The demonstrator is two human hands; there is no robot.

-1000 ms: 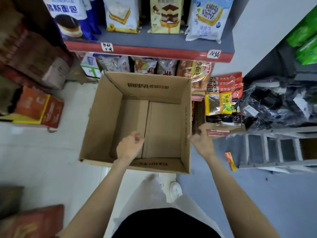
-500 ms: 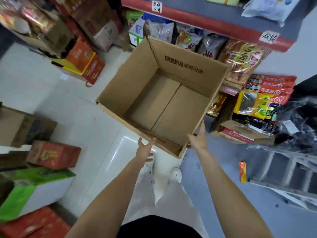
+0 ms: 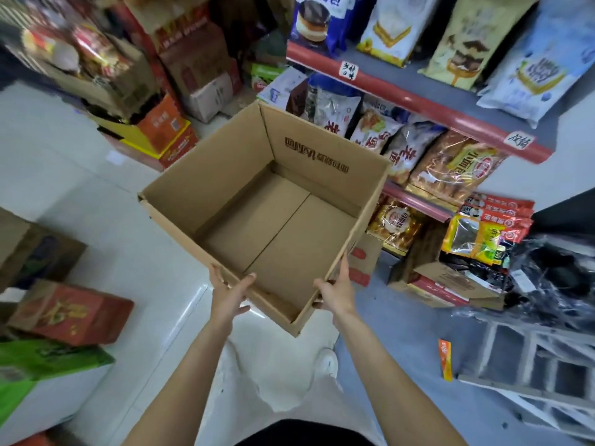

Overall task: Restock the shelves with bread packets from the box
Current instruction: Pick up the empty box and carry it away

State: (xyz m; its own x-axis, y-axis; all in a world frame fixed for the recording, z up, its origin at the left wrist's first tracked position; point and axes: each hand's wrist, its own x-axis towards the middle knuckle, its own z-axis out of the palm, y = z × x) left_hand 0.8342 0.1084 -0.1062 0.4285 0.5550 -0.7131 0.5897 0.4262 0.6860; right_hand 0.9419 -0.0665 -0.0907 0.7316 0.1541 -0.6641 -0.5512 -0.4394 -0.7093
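While it is held up off the floor, box [image 3: 273, 220]: mouth open toward the camera, nothing inside, bottom flaps shut with their seam running from 7 o'clock to 1 o'clock.
Box axis: long sides run from 7 to 1 o'clock; near corner points at 6 o'clock; printed far wall faces the shelves.
Left hand [image 3: 228, 296]: on the near left wall; thumb hooked over the rim inside, fingers outside, gripping the wall.
Right hand [image 3: 336, 292]: on the near right wall; straight fingers pressed flat along the outside, thumb at the rim.
Shelves [image 3: 418, 104]: at 1 o'clock, just beyond the box; red-edged, with paper labels.
Bread packets [image 3: 457, 169]: stand in rows on the shelves, upright or leaning.
Cartons [image 3: 167, 133]: red and orange, at 10 o'clock on the floor.
Ladder [image 3: 531, 365]: at 4 o'clock, lying flat.
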